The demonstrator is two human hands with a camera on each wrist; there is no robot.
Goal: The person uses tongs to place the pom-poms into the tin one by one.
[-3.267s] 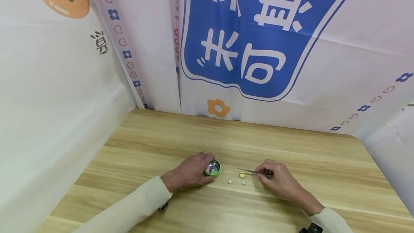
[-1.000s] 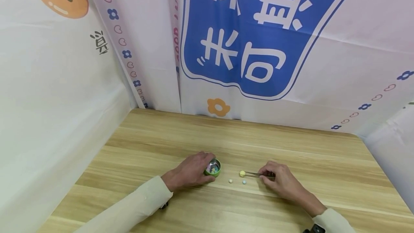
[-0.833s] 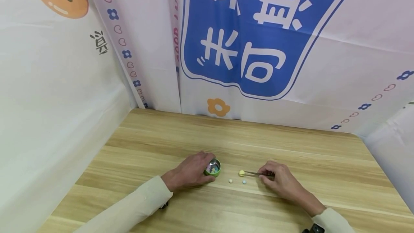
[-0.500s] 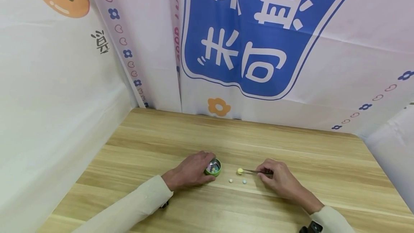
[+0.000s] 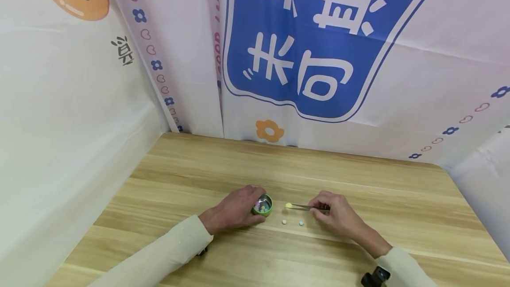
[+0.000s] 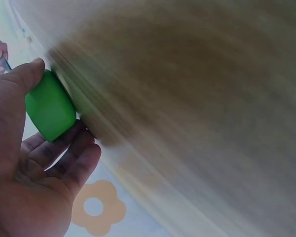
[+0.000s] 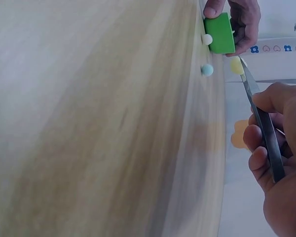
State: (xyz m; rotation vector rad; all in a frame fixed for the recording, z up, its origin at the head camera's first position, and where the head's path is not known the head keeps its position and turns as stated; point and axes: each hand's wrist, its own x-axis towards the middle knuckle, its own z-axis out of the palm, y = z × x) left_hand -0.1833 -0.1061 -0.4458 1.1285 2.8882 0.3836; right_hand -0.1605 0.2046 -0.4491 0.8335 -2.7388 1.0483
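My left hand (image 5: 235, 209) holds a small green tin (image 6: 52, 106), with the thumb on one side and the fingers on the other. In the head view the tin stands on the table, its silvery inside holding several small pastel pieces. My right hand (image 5: 334, 214) pinches a pair of dark metal tweezers (image 7: 264, 123). Between the tweezer tips sits a yellow ball (image 5: 288, 206), raised off the table and right of the tin. A white ball (image 5: 284, 222) and a light blue ball (image 5: 301, 223) lie on the table in front of it.
The wooden table (image 5: 207, 163) stretches around both hands. A white printed cloth (image 5: 191, 56) hangs behind it, and more white cloth (image 5: 71, 114) closes off the left side.
The tweezers, first spread around the yellow ball, have closed on it and lifted it. My right hand has carried it left toward the tin. The left hand has stayed in place.
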